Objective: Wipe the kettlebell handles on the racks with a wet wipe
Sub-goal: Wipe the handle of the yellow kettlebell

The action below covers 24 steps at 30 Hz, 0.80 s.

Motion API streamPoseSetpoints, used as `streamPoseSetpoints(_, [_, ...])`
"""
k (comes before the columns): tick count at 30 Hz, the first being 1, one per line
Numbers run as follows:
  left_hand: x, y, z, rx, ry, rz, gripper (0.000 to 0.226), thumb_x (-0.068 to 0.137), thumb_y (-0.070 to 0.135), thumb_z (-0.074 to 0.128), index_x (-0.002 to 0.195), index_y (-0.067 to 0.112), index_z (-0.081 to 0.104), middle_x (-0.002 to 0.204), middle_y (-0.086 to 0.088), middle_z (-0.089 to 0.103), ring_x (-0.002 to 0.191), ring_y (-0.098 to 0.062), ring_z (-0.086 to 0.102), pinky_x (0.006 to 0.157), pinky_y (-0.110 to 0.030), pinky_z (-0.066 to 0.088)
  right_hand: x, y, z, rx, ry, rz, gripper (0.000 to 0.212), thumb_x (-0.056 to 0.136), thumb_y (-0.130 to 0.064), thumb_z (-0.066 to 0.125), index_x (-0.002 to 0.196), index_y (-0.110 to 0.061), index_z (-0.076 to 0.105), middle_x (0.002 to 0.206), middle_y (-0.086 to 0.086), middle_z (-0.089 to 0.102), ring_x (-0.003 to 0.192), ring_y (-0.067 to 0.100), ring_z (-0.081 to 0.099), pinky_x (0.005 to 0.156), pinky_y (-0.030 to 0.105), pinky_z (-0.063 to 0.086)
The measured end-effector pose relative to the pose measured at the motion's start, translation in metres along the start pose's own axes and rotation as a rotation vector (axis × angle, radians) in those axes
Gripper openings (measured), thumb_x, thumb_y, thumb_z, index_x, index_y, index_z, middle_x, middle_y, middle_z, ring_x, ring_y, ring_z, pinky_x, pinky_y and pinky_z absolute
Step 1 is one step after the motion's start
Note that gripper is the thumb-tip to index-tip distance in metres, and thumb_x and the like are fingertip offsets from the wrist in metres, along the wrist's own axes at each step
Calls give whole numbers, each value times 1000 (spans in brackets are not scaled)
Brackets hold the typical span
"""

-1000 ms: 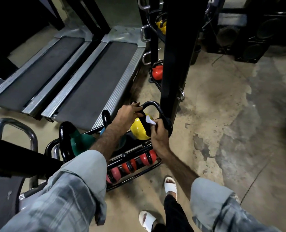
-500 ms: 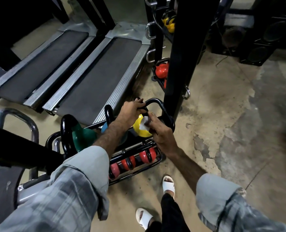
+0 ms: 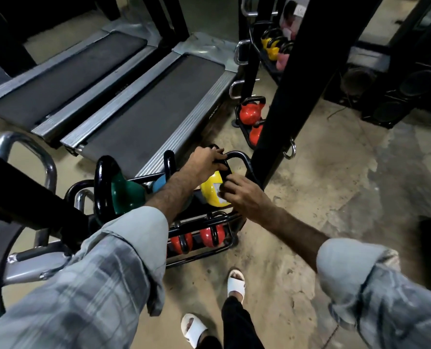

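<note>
A yellow kettlebell [image 3: 210, 192] with a black loop handle [image 3: 243, 161] sits at the right end of the low black rack [image 3: 224, 245]. My left hand [image 3: 204, 161] grips the top left of that handle. My right hand [image 3: 244, 195] pinches a white wet wipe [image 3: 218, 190] against the handle's lower left side, close to the yellow body. Most of the wipe is hidden by my fingers. A green kettlebell [image 3: 126, 195] and a blue one [image 3: 159, 186] stand further left on the same shelf.
Red kettlebells [image 3: 209, 235] fill the rack's lower shelf. A black upright post [image 3: 285, 96] rises just right of the rack. Behind it stands another rack with red kettlebells [image 3: 249, 112] and yellow ones [image 3: 271, 47]. Two treadmills [image 3: 143, 109] lie to the left. My sandalled feet [image 3: 237, 283] stand on bare concrete.
My right hand has slid the wipe from the handle's right side across to its lower left side by the yellow body. My left hand has kept its grip on the top.
</note>
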<state>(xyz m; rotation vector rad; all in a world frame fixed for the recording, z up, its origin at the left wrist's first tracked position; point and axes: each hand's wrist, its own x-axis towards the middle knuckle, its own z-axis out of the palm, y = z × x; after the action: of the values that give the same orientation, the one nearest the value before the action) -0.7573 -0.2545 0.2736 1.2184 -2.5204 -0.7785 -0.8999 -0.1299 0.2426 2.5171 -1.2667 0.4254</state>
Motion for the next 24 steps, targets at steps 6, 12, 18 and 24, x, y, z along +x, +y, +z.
streamPoseSetpoints(6, [-2, -1, -1, -23, 2, -20, 41, 81, 27, 72, 122, 22, 65, 138, 3, 53, 131, -13, 45, 108, -30, 38, 15, 2, 10, -386, -518, -380, 11, 71, -14, 66, 82, -12, 67, 69, 1, 64, 83, 28, 65, 116, 56, 26])
streamPoseSetpoints(12, [-2, 1, 1, -36, 21, -53, 35, 85, 22, 68, 120, 21, 65, 138, 4, 53, 128, -12, 49, 106, -24, 40, 29, 15, -4, -334, -477, -433, 12, 69, -18, 70, 79, -12, 70, 72, 3, 66, 87, 31, 65, 114, 56, 18])
streamPoseSetpoints(18, [-3, 1, -3, 10, -4, -5, 43, 83, 30, 70, 124, 21, 63, 140, 3, 51, 130, -15, 46, 107, -34, 40, -2, 7, 9, -307, -391, -433, 14, 77, -17, 68, 89, -11, 72, 85, 4, 71, 109, 29, 63, 121, 53, 1])
streamPoseSetpoints(24, [-3, 0, -1, 32, -5, 1, 42, 83, 31, 69, 124, 23, 62, 140, 2, 51, 131, -17, 46, 105, -38, 41, -32, 16, 4, 101, 3, -71, 23, 85, -3, 65, 107, -6, 71, 118, 10, 67, 127, 28, 54, 113, 46, 34])
